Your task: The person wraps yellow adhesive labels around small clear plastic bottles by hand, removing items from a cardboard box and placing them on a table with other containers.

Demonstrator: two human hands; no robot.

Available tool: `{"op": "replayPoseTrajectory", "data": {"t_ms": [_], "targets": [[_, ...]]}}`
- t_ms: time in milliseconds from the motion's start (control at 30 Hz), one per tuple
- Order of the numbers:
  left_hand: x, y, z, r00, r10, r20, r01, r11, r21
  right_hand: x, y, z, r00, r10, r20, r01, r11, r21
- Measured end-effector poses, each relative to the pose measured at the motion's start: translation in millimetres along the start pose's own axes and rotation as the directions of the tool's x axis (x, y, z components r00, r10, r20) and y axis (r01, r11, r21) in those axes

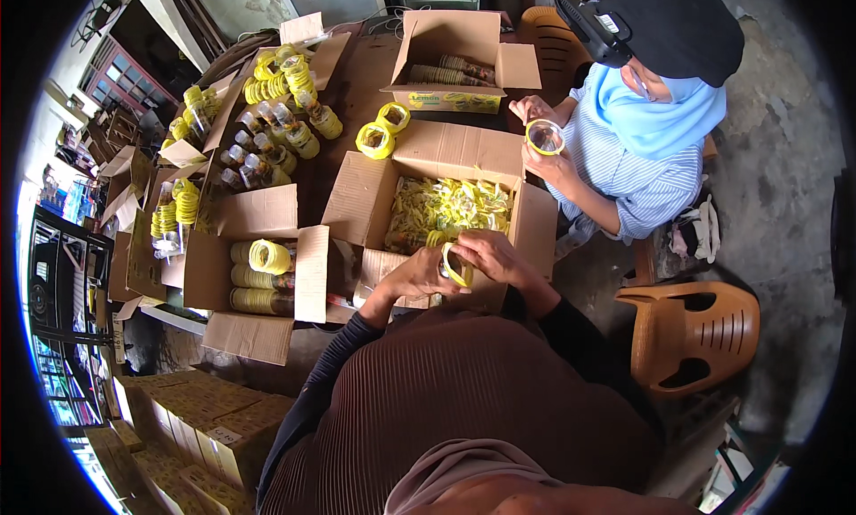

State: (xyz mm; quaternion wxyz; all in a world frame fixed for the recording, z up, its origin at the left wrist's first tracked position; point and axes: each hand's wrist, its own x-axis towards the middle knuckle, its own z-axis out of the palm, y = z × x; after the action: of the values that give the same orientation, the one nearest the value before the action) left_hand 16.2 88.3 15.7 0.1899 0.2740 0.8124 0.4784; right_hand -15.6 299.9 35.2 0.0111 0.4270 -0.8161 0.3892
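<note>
Close to my body, my left hand is closed around a see-through plastic cup with a yellow rim. The cup is tilted. From the other side my right hand has its fingers pressed to the yellow rim; its fingertips are partly hidden. Just beyond both hands stands an open cardboard box with many small yellow packets in it. Two upright stacks of yellow-rimmed cups stand at that box's far left corner.
Left of my hands is an open box holding stacked yellow-rimmed cups. Another box with cup stacks lies beyond. A co-worker at right holds a similar cup. An orange plastic chair and sealed cartons flank me.
</note>
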Motion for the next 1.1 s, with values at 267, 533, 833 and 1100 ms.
{"op": "replayPoseTrajectory", "data": {"t_ms": [267,533,833,1100], "targets": [[-11,5,7,0.978,0.003,-0.209,-0.002,1.0,0.004,5,23,34,0.989,0.089,-0.121,-0.059,0.971,0.232],[-35,2,13,0.869,0.137,-0.475,0.005,0.958,0.286,-23,81,34,0.667,0.69,-0.281,-0.404,0.652,0.642],[-37,7,6,0.861,0.075,-0.502,-0.03,0.995,0.098,-36,59,46,0.83,0.483,-0.278,-0.449,0.875,0.18],[-26,-13,4,0.822,0.252,-0.511,-0.1,0.947,0.306,-33,55,47,0.858,0.441,-0.263,-0.46,0.888,-0.014]]}}
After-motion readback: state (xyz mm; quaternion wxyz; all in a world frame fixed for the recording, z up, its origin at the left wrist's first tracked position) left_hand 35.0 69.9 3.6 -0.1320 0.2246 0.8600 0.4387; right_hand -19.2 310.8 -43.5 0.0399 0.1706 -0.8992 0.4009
